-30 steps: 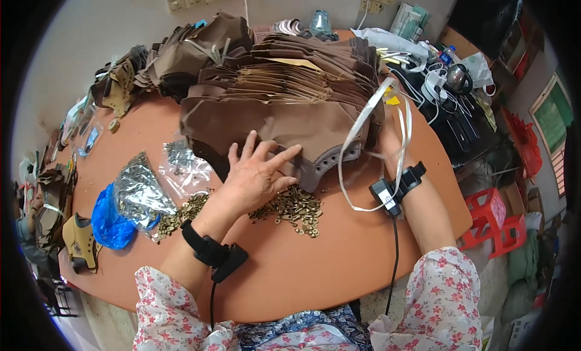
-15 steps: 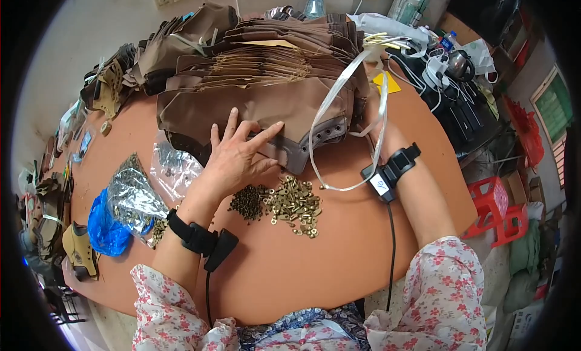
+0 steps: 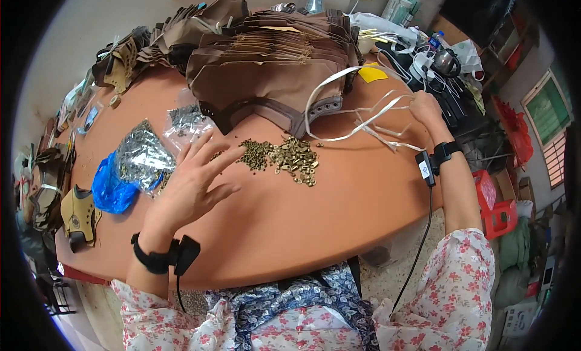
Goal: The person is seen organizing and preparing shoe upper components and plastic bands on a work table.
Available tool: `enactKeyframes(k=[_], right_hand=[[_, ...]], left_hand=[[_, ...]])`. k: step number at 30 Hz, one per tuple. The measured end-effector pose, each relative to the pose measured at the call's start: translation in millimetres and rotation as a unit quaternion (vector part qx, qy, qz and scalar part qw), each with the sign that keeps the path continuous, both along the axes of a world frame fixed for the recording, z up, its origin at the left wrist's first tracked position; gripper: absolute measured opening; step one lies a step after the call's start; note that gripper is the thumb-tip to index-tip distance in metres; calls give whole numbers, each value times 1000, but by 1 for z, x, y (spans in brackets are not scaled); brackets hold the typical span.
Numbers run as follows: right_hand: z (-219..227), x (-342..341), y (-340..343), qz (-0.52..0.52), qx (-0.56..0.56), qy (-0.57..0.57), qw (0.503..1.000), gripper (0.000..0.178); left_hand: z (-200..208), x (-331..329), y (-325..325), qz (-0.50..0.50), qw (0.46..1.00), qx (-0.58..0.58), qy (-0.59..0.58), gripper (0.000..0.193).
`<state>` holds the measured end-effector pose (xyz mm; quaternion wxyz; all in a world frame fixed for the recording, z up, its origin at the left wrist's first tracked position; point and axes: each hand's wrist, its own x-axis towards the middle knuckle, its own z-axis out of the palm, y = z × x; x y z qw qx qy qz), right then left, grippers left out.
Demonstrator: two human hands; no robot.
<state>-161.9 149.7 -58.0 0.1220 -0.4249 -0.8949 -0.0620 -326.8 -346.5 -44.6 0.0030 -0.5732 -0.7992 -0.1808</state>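
Observation:
My left hand hovers over the orange-brown table with its fingers spread, holding nothing. Off to the right, my right hand is closed on a loose white strap, which loops back to the front of a thick stack of brown shoe uppers. Eyelets line the right edge of the front upper. Between my hands lie a heap of small dark eyelets and a heap of brass-coloured washers or eyelets. Beside my left hand are a clear bag of small metal parts and a blue plastic bag.
Further uppers are piled behind on the left, and a tan upper lies near the left edge. A yellow paper is behind the strap. Back right stand a kettle and cables. Red stools are beyond the table's right edge.
My left hand has come off the stack and moved nearer and left, its fingers spreading. My right hand has come out from beside the stack to the right, drawing the white strap along.

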Motion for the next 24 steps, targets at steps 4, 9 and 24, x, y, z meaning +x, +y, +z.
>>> enactKeyframes(k=[4,9,24], right_hand=[[18,16,20,7,-271,305,913,19],[32,6,14,65,-401,569,715,13],[-35,0,-55,-57,-296,98,948,22]], left_hand=[[-11,27,-53,49,998,7,-28,55],[-53,57,-94,122,984,68,-114,49],[-89,89,-82,167,982,73,-40,42]])
